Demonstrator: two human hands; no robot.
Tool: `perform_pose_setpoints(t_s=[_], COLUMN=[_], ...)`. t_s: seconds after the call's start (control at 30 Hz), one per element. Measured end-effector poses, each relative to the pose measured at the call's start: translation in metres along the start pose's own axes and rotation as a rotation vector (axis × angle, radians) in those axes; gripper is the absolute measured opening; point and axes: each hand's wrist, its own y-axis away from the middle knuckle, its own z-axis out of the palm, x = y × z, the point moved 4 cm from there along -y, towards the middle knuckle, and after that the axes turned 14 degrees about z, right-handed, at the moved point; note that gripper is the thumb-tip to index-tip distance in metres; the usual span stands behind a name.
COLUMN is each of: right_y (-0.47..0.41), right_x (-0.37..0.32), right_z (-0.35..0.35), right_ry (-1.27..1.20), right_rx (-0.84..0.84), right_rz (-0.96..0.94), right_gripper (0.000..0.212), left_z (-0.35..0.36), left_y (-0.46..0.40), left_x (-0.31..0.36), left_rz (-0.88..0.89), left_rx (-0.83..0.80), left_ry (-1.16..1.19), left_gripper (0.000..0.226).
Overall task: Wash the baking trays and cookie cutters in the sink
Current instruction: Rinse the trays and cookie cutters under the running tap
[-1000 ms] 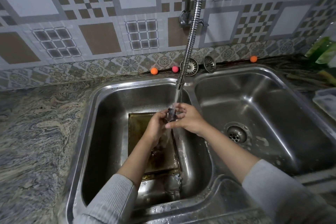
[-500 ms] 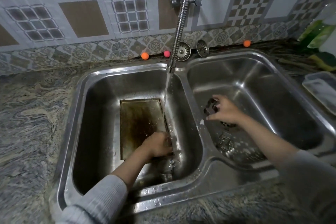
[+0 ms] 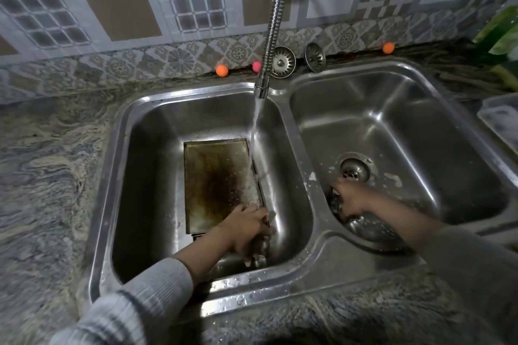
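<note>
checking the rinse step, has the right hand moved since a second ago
Yes. The right hand left the stream over the left basin and crossed the divider to the right basin, now low beside the drain.

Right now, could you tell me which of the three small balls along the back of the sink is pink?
The middle one, the pink ball just left of the faucet hose; the balls at either end are orange.

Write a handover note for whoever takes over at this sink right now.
Left hand: in the left basin, at the near right corner of the stained baking tray; grip unclear.
Right hand: low in the right basin, beside the drain, over metal pieces that are probably cookie cutters; grip unclear.
Faucet is running beside the tray's right edge.
Done: unclear.
Left: the tray is still brown and needs scrubbing; wash the cutters.
</note>
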Motion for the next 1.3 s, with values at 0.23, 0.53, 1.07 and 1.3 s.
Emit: perform_pose_setpoints(t_s=[0.23,0.53,1.07,1.3], right_y=[0.002,0.000,0.026,0.020], right_x=[0.006,0.009,-0.135,-0.140], right_z=[-0.008,-0.036,-0.085,-0.102], right_ry=[-0.150,-0.390,-0.878,-1.102], right_rx=[0.007,0.125,0.089,0.073], right_rz=[0.011,0.013,-0.374,-0.344], right_gripper=[0.103,0.097,0.060,0.046], left_z=[0.005,-0.008,-0.094,-0.105], left_y=[0.001,0.006,0.039,0.046], left_x=[0.000,-0.003,-0.060,-0.071], left_rz=[0.016,-0.115,-0.321,-0.320], left_rx=[0.113,0.506,1.281,1.458], left_ry=[-0.007,0.746,0.913,1.076], left_gripper=[0.070,0.063,0.055,0.055])
